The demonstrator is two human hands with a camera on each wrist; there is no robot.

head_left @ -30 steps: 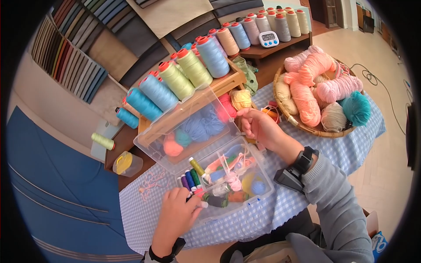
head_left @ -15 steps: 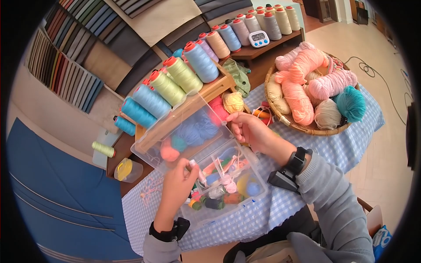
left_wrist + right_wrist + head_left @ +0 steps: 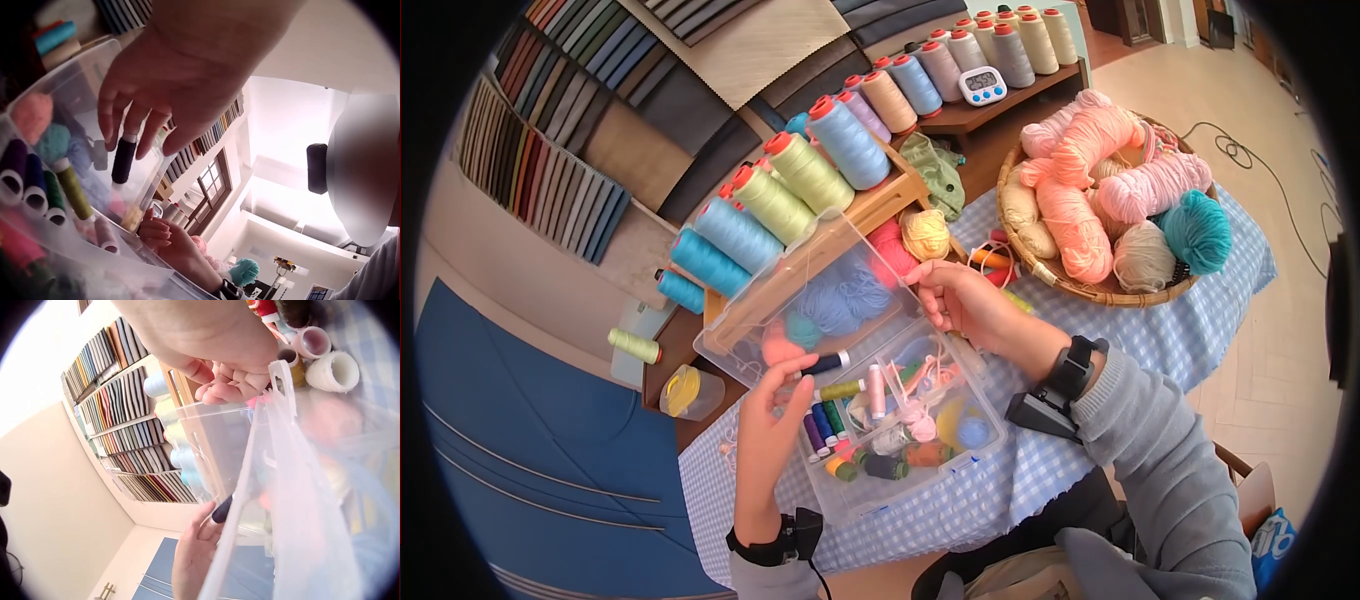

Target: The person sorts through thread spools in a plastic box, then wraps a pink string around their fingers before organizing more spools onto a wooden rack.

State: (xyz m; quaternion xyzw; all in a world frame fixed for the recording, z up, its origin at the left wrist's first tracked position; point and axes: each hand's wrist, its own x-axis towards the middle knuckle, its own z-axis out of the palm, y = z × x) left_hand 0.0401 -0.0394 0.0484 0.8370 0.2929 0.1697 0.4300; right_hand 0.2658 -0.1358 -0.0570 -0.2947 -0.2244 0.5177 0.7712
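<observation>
My left hand (image 3: 768,430) pinches a dark navy spool (image 3: 827,363) over the clear box (image 3: 992,440); in the left wrist view the navy spool (image 3: 124,160) hangs at the fingertips. With fingers curled, my right hand (image 3: 972,308) holds the top corner of the raised clear lid (image 3: 735,345). Beneath the navy spool lie an olive spool (image 3: 841,390) and a pale pink spool (image 3: 877,390). Purple (image 3: 813,433), blue (image 3: 823,425) and green (image 3: 834,418) spools lie side by side at the box's left. Small yarn balls and strands fill other compartments.
Behind the lid, a wooden rack (image 3: 900,200) bears large thread cones. A wicker basket (image 3: 1090,293) of yarn stands at the right. A yellow-lidded tub (image 3: 692,391) is at the left, and a white timer (image 3: 983,86) stands at the back.
The pale pink spool has left my left hand and lies in the box. That hand has moved slightly left and holds the navy spool. My right hand stays at the lid's corner.
</observation>
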